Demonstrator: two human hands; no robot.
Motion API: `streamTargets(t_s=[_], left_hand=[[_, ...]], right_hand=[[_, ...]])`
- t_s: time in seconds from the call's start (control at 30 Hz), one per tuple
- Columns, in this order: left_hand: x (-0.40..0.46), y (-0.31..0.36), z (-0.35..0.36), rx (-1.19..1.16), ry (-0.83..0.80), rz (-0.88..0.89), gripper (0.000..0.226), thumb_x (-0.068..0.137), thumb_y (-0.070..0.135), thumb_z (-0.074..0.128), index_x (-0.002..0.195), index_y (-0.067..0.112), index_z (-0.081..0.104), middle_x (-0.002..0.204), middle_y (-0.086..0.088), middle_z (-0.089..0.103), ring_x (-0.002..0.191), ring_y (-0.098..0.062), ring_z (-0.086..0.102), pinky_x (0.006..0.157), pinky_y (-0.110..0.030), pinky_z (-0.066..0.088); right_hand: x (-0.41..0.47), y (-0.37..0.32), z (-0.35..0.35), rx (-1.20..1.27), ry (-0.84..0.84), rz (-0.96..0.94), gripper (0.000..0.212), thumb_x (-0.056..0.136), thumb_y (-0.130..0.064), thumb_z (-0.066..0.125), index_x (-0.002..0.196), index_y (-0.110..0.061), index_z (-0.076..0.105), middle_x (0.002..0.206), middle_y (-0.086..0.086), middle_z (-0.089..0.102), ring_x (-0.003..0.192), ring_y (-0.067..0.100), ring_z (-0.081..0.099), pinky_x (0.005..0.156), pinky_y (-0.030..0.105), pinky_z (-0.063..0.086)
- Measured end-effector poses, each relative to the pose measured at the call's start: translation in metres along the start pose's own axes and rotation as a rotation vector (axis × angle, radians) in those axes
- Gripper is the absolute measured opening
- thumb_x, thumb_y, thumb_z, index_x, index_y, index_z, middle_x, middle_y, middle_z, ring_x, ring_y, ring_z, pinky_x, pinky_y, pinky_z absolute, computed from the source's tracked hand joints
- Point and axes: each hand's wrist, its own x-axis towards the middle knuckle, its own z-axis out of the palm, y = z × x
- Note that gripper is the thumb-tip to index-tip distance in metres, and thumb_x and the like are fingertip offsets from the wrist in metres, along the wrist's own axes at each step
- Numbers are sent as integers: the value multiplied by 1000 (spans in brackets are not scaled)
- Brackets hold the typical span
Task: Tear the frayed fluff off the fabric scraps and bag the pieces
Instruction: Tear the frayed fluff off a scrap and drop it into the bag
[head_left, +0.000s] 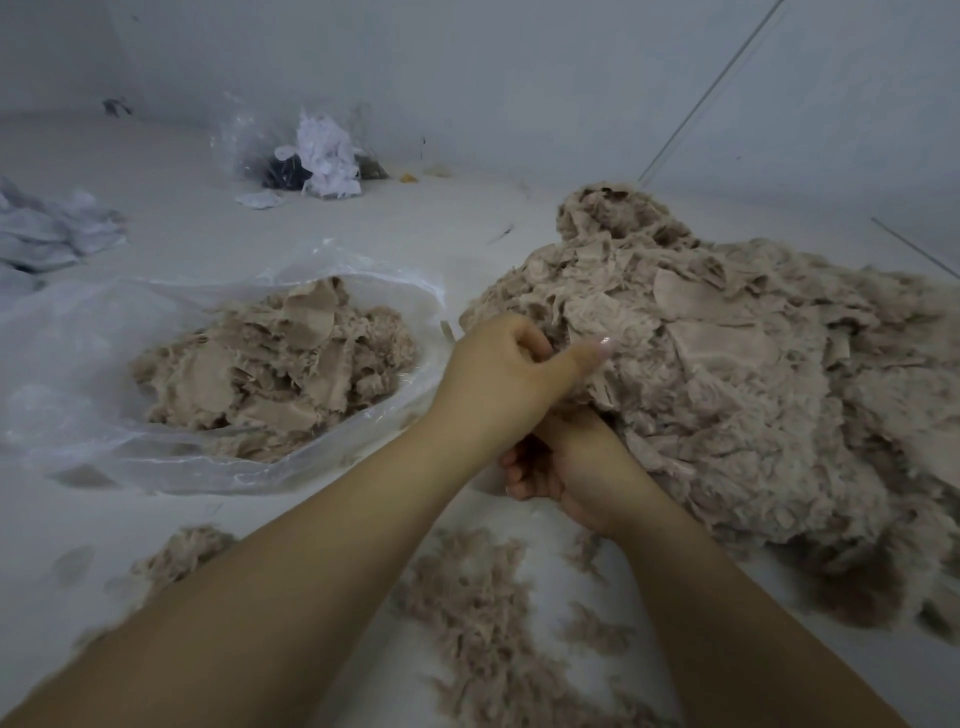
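Note:
A big heap of beige fabric scraps (727, 374) with frayed fluffy edges covers the right of the floor. My left hand (509, 369) rests against the heap's left edge, fingers curled and thumb pinching a scrap there. My right hand (566, 467) lies just below and partly under it, fingers curled around fabric at the heap's base; what it grips is mostly hidden. To the left, an open clear plastic bag (78, 364) holds a mound of beige pieces (275, 369). Torn-off fluff (478, 608) lies scattered on the floor near me.
At the back stands another clear bag (244, 140) with white scraps (327, 156) and dark ones in it. Crumpled pale cloth (47, 234) lies at the far left. A white wall rises behind and to the right.

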Motion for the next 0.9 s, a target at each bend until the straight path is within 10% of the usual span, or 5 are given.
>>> streamTargets(t_s=[0.23, 0.47, 0.67, 0.77, 0.9], left_hand=[[34, -13, 5, 101, 114, -29, 34, 83, 11, 71, 55, 15, 51, 46, 4, 47, 45, -11, 44, 51, -29, 39], [28, -44, -16, 349, 92, -45, 21, 76, 10, 66, 58, 13, 56, 50, 0, 52, 53, -24, 53, 56, -36, 50], [12, -56, -24, 373, 58, -66, 15, 76, 6, 68, 62, 5, 61, 52, -6, 52, 52, -25, 49, 55, -39, 50], [4, -45, -24, 495, 67, 1, 5, 79, 10, 66, 81, 7, 63, 71, -5, 57, 67, -28, 56, 60, -38, 48], [3, -22, -19, 588, 93, 392, 62, 80, 18, 70, 137, 19, 45, 128, -7, 44, 86, -23, 51, 57, -30, 43]], right_hand=[[0, -1, 2, 17, -6, 45, 28, 102, -16, 46, 78, -6, 58, 57, 10, 61, 43, 17, 54, 42, 24, 46], [0, -4, -1, 50, -58, 57, 54, 79, -62, 51, 71, -9, 57, 60, 11, 62, 48, 18, 57, 46, 24, 48], [2, -2, -2, 70, -44, 86, 60, 96, -59, 36, 71, -9, 58, 59, 10, 63, 47, 18, 57, 46, 24, 48], [2, -1, -2, 71, -44, 92, 62, 98, -59, 32, 72, -9, 58, 60, 11, 63, 47, 18, 57, 46, 25, 49], [2, 0, -2, 47, -45, 64, 64, 99, -59, 32, 84, -3, 61, 64, 13, 62, 51, 19, 58, 48, 28, 49]])
